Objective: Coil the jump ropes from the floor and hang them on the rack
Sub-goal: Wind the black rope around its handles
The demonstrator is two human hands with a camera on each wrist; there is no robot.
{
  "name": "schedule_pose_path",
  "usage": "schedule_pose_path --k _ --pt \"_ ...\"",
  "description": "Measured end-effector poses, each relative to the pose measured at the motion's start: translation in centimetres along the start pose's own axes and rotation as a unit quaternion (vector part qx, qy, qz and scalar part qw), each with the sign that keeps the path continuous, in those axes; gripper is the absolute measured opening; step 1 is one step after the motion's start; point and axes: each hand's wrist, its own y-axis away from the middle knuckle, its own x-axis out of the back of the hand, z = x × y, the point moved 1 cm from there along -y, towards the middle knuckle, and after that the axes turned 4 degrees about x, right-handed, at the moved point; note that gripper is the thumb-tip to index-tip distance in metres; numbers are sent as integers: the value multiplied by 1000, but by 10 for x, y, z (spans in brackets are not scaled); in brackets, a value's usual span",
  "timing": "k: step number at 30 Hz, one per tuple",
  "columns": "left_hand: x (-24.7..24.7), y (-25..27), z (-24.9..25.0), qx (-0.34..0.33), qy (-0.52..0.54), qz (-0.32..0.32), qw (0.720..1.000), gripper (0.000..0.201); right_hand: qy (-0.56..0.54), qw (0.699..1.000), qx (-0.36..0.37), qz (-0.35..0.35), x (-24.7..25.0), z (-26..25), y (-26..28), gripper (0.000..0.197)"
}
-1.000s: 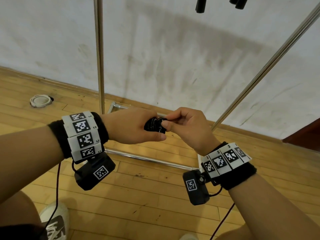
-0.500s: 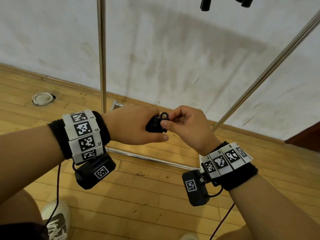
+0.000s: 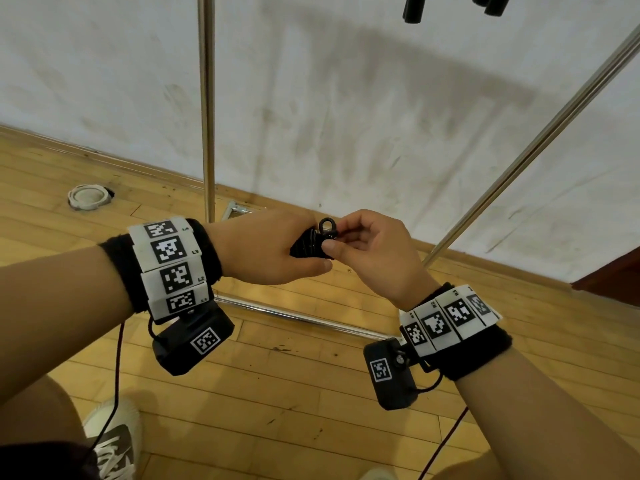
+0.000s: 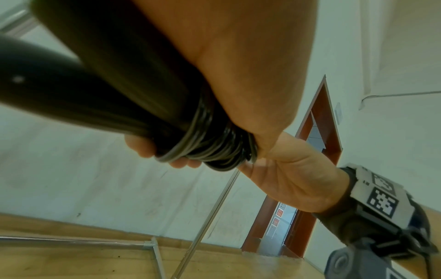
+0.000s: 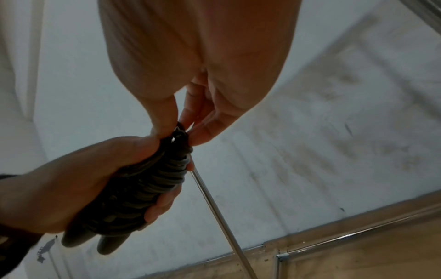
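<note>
My left hand (image 3: 277, 251) grips a black jump rope (image 3: 306, 245), its cord wound in tight turns (image 4: 210, 145) round the two handles (image 5: 100, 239). My right hand (image 3: 363, 247) pinches a small loop of the cord (image 3: 327, 226) that sticks up at the bundle's top, thumb and forefinger closed on it (image 5: 181, 132). Both hands are at waist height in front of the metal rack, between its upright pole (image 3: 206, 98) and its slanted pole (image 3: 519, 161). Black handles of other ropes (image 3: 414, 8) hang at the top edge.
The rack's base bars (image 3: 294, 315) lie on the wooden floor near the white wall. A white round fitting (image 3: 89, 197) sits on the floor at the left. My shoe (image 3: 114, 441) shows at the bottom left. A red-brown door frame (image 4: 317, 151) stands to the right.
My right hand has drawn a small loop of cord up out of the bundle's top; a second ago it was pressed against the bundle. Both hands rose slightly.
</note>
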Motion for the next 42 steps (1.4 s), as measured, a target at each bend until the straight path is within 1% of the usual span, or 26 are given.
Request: schedule_pose_path --k 3,6,8,10,12,13,15,17,20,21,25,26,27,29,30,31,33,35,37,38,40,41,42 --pt "-1 1 -3 15 -24 15 1000 22 49 998 16 24 -4 0 1 20" --pt "-1 0 -3 29 -37 9 999 20 86 995 26 44 -8 -1 1 22" --pt "0 1 -2 33 -52 6 998 18 72 997 15 22 -8 -3 0 20" --pt "-1 0 -2 33 -77 9 996 18 33 999 4 2 -4 -6 -1 12" --pt "-2 -2 -2 28 -105 9 994 21 10 1000 0 7 0 -9 -2 4" --pt "-3 -2 -2 26 -116 10 993 25 17 1000 -1 15 1 -10 -3 5" --pt "-5 -3 -4 38 -127 5 991 42 35 999 -2 27 1 -9 -6 7" --pt "-4 -4 -8 59 -108 -11 992 54 34 998 -1 44 2 -9 -7 7" --pt "-1 -7 -12 69 -68 -17 995 60 -4 997 -6 71 4 -9 -8 11" --pt "0 -8 -12 72 -63 -10 995 62 -24 997 -11 78 5 -10 -9 13" --pt "6 -10 -14 79 -49 49 995 80 -72 993 -17 92 7 -12 -12 13" --pt "7 -10 -14 79 -45 65 994 80 -78 992 -19 94 9 -13 -13 12" --pt "9 -9 -14 75 -43 81 993 75 -87 991 -21 95 9 -14 -14 12" --pt "12 -9 -13 46 -59 101 992 58 -109 990 -29 89 10 -15 -14 11" --pt "13 -8 -11 30 -69 100 992 51 -118 989 -33 80 10 -15 -14 10" --pt "13 -8 -10 20 -71 89 993 46 -125 989 -37 68 10 -16 -14 11" --pt "13 -7 -9 26 -41 35 998 37 -133 989 -49 43 11 -18 -13 17" --pt "11 -7 -8 39 6 -23 999 26 -131 989 -60 22 10 -19 -12 16" --pt "10 -6 -7 46 34 -55 997 23 -121 990 -71 3 9 -18 -11 13" --pt "10 -6 -6 45 28 -60 997 21 -117 990 -77 -6 9 -17 -10 12" --pt "8 -5 -6 34 -25 -54 998 15 -107 990 -82 -26 10 -17 -8 6" --pt "7 -4 -6 29 -60 -49 997 16 -99 991 -79 -36 11 -17 -7 2" --pt "5 -4 -6 24 -89 -43 995 24 -83 993 -71 -42 12 -17 -6 2"
